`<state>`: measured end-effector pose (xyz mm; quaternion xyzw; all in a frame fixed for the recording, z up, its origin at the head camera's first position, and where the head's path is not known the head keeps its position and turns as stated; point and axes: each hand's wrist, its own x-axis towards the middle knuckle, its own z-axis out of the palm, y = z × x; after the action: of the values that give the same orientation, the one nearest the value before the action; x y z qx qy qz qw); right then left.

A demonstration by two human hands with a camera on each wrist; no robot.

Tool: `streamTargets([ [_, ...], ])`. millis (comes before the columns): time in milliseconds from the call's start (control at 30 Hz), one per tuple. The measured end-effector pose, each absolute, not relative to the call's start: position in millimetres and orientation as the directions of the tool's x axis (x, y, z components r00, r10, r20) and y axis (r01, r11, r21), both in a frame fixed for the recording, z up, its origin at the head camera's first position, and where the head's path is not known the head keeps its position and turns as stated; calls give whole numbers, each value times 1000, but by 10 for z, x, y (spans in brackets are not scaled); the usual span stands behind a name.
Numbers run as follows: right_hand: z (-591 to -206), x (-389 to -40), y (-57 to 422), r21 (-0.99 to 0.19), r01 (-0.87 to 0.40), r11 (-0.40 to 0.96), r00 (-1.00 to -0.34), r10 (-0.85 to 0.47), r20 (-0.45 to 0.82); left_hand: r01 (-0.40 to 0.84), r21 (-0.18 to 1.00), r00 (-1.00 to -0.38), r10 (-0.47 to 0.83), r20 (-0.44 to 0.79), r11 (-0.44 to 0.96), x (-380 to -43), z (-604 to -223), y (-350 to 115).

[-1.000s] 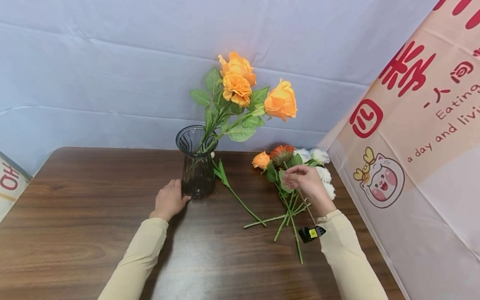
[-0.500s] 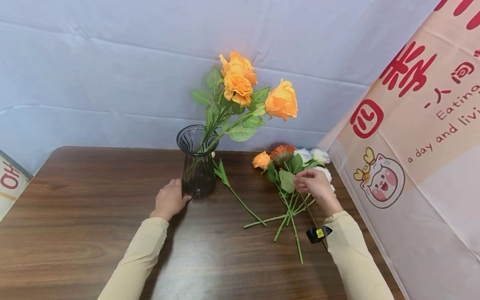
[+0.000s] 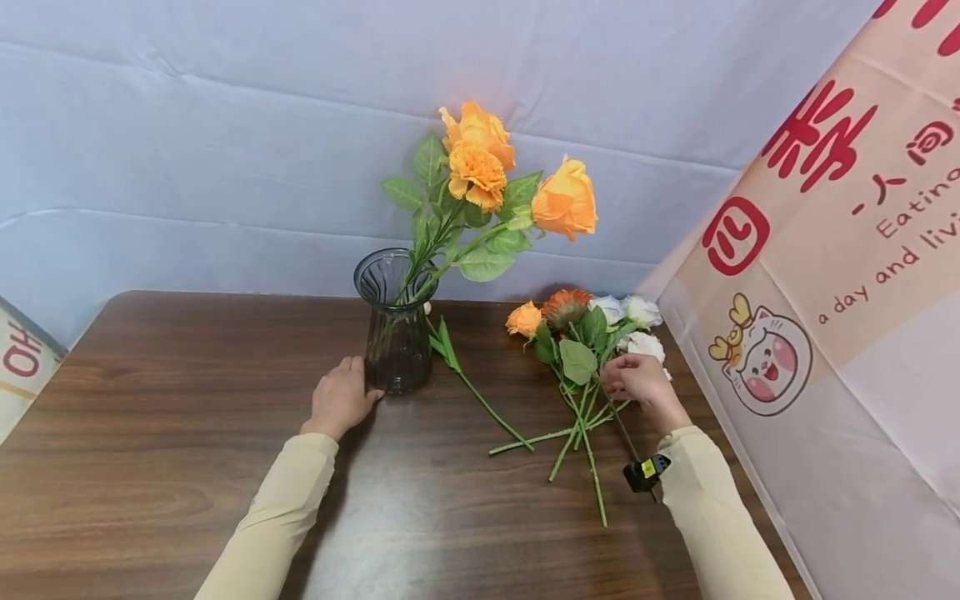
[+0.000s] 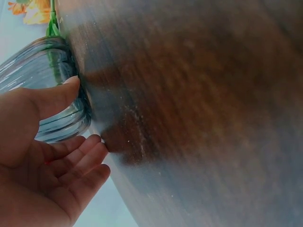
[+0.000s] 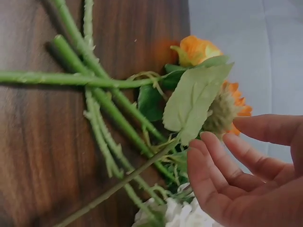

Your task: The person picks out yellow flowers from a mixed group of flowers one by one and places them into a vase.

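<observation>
A dark glass vase stands near the table's back edge with orange roses and an orange carnation leaning right out of it. My left hand rests at the vase's lower left side. In the left wrist view its thumb lies across the glass, the other fingers loosely bent beside it. My right hand hovers with loosely bent fingers over a pile of flowers at the right. Its fingertips are close to a green leaf and the orange flower with a fuzzy base, and pinch nothing.
Crossed green stems point toward the table's front. White flowers and a small orange rose lie in the pile. A single stem lies between vase and pile. A printed banner stands along the right edge.
My right hand has shifted right and slightly toward me, away from the leaf, uncovering more of it. My left hand and the vase have stayed in place.
</observation>
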<state>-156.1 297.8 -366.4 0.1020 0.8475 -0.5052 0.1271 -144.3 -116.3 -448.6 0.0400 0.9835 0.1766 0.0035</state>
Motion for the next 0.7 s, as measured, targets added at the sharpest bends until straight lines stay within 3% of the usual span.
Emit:
streamTargets([
  [700, -3983, -1556, 3144, -745, 360, 561, -924, 105, -367, 72, 343, -997, 71, 15, 937, -1449, -4491, -1157],
])
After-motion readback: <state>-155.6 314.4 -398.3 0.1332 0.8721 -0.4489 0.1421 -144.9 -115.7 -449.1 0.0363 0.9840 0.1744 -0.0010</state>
